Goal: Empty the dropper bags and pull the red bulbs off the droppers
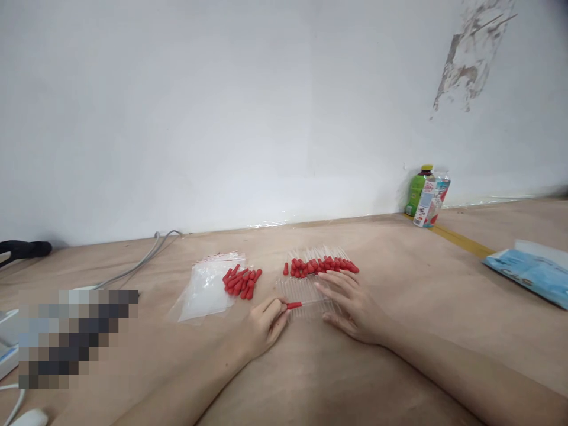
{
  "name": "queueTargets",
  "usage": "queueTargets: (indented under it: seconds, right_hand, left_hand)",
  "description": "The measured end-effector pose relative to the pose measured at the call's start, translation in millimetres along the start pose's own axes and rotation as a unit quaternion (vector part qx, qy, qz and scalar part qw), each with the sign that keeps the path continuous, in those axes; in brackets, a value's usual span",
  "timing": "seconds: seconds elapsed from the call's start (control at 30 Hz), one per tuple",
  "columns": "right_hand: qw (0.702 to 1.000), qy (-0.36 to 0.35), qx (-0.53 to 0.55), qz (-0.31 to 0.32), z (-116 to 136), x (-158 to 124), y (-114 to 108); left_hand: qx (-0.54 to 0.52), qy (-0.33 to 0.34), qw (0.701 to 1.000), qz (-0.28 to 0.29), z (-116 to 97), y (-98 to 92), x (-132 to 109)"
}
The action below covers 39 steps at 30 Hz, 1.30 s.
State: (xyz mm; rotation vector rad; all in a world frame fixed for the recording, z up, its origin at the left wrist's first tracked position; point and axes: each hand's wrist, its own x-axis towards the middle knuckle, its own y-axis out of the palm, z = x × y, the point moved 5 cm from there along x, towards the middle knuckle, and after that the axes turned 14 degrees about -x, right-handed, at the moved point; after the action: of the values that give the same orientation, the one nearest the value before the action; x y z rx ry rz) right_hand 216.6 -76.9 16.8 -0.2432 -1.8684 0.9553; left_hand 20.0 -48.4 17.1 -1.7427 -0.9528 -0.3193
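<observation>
- At the middle of the brown-covered table, the clear slender tubes lie side by side in a loose row, some hidden under the right hand.
- The left hand pinches one red rubber bulb between thumb and curled fingers; its free end points right, across the tubes, probably so that end stays exposed and easy to line up.
- The right hand hovers over or rests on the right part of the row, fingers spread and thumb held apart, with no firm grip visible. It may be steadying the tubes, but I cannot tell whether the fingertips press on any.
- Just beyond the tubes, toward the wall, red-bulbed droppers lie bunched in a band. Their bulbs face the person and their pale stems the wall, an arrangement that seems meant to keep them aligned and apart from the bare tubes.
- Left of the tubes, loose red bulbs are heaped partly over the edge of a clear zip bag, near the left hand, presumably for a short reach.
- Well apart at the right stand a green bottle and a printed drink container against the wall, with a blue packet lying nearer, all likely kept aside to leave working room.
</observation>
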Motion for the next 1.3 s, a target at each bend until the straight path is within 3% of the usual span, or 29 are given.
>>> queueTargets:
  seconds: [0.37,0.63,0.8,1.2,1.3]
  right_hand:
    - [0.997,-0.01,0.033,-0.075,18,10,-6]
    - [0.998,-0.024,0.056,-0.034,29,11,-3]
    - [0.994,-0.033,0.084,-0.06,34,11,1]
    - [0.986,-0.069,0.106,-0.104,32,4,-5]
    - [0.987,-0.056,0.112,-0.1,17,-5,-9]
  left_hand:
    - [0.029,0.036,0.999,0.001,-15,3.1,12]
    - [0.042,0.084,0.996,0.0,-18,12.2,14]
    - [0.065,0.091,0.994,0.003,-25,10.2,15]
    - [0.098,0.1,0.989,0.043,-35,9.5,16]
    - [0.097,0.106,0.989,0.016,-29,1.5,11]
